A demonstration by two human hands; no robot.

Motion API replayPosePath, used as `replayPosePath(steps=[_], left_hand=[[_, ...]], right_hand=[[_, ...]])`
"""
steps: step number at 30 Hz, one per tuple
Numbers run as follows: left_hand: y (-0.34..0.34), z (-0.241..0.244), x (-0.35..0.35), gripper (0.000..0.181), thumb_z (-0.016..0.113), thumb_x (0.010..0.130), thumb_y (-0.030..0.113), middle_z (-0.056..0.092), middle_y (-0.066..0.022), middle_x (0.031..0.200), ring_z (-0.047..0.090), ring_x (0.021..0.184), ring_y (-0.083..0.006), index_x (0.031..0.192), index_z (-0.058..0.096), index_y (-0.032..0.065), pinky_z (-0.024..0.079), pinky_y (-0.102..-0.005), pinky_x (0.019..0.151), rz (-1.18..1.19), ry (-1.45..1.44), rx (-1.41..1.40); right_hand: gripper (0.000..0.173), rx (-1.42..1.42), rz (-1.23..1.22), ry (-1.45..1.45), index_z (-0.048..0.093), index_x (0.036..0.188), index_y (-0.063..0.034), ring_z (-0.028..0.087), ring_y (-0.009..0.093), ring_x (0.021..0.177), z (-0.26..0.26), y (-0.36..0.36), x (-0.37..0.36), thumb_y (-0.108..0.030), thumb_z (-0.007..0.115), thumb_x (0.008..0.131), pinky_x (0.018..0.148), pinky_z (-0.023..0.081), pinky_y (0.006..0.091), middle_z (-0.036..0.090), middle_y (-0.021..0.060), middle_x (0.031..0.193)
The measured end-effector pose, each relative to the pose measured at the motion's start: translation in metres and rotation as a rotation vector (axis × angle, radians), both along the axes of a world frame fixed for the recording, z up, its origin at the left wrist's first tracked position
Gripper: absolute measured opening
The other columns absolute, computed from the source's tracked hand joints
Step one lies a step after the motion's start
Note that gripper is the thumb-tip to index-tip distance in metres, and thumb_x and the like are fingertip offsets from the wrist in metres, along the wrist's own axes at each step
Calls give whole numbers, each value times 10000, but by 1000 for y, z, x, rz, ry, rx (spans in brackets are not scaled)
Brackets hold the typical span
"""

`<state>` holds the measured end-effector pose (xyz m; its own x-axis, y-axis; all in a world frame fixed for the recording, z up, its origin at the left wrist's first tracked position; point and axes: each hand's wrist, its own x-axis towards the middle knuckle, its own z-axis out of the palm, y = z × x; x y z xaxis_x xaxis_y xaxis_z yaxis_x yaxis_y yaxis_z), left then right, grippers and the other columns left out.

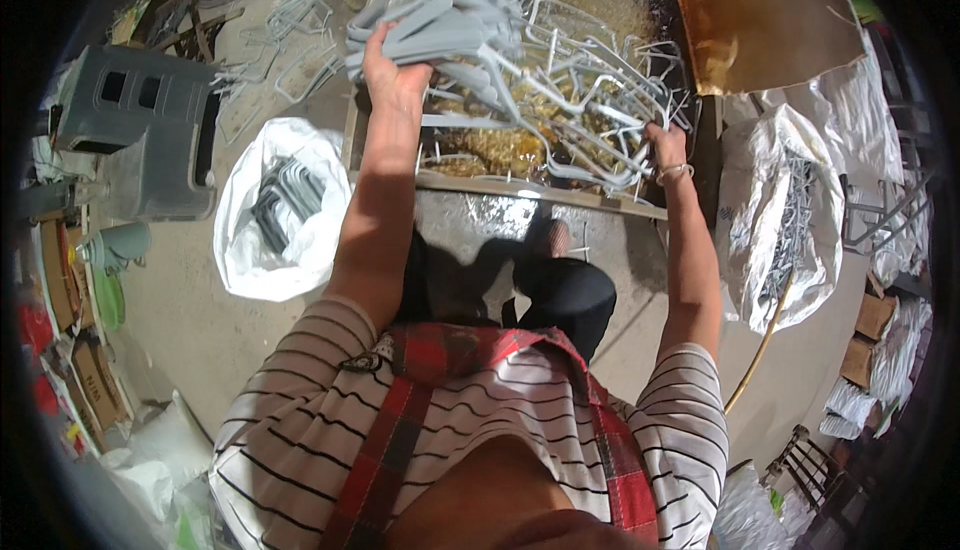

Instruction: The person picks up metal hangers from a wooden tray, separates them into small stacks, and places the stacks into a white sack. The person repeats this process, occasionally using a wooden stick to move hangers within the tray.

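My left hand [394, 77] grips a thick bundle of flat grey bent pieces [442, 32], partly blurred, above the far left of a shallow framed tray [480, 184]. At the tray's right side, my right hand [666, 146] has its fingers closed on a light grey bent-rod piece [630, 137]. Tangled grey bent rods [570, 92] span the middle of the tray between both hands. Beneath them the tray's floor looks wet and yellow-brown. Which pieces in the tangle are joined, I cannot tell.
A white woven sack [240, 250] with grey bent pieces stands left; another sack [750, 197] holding small metal-looking pieces stands right. A grey plastic step stool [135, 115] is far left. Loose rods [300, 17] lie beyond it. A brown sheet [765, 17] overhangs the tray's far right.
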<state>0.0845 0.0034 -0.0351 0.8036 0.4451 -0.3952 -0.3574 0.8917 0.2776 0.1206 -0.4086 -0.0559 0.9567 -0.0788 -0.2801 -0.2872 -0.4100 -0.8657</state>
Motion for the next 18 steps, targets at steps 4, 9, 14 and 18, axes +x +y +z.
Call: replayPosePath(steps=[4,9,14,18], left_hand=[[-6,2,5,239,507,831,284,587,-122,1023,546,959,-305,902,550,59,397,-501,899,-50,-19,-25],[-45,9,4,132,589,766,127,598,-140,878,566,894,-303,834,562,18,433,-457,880,-255,-50,-35],[-35,6,2,151,614,738,60,586,-117,789,582,790,-287,865,557,2,464,-436,813,-305,-43,10],[9,-11,-4,105,599,767,94,570,-83,734,563,701,-227,811,537,21,489,-359,726,-264,-36,77]], right_hand=[[232,320,-307,-26,590,755,106,605,238,563,-28,-50,-5,-107,570,666,475,489,346,600,156,675],[152,462,-28,-29,516,840,62,623,245,617,20,42,-13,-40,549,732,532,502,328,622,161,741],[282,-892,9,-151,631,836,-9,591,242,635,-45,-57,37,-276,641,747,579,456,365,633,115,734],[412,-1342,-11,-23,610,825,93,633,231,659,-11,-171,31,-301,628,704,568,502,378,640,147,743]])
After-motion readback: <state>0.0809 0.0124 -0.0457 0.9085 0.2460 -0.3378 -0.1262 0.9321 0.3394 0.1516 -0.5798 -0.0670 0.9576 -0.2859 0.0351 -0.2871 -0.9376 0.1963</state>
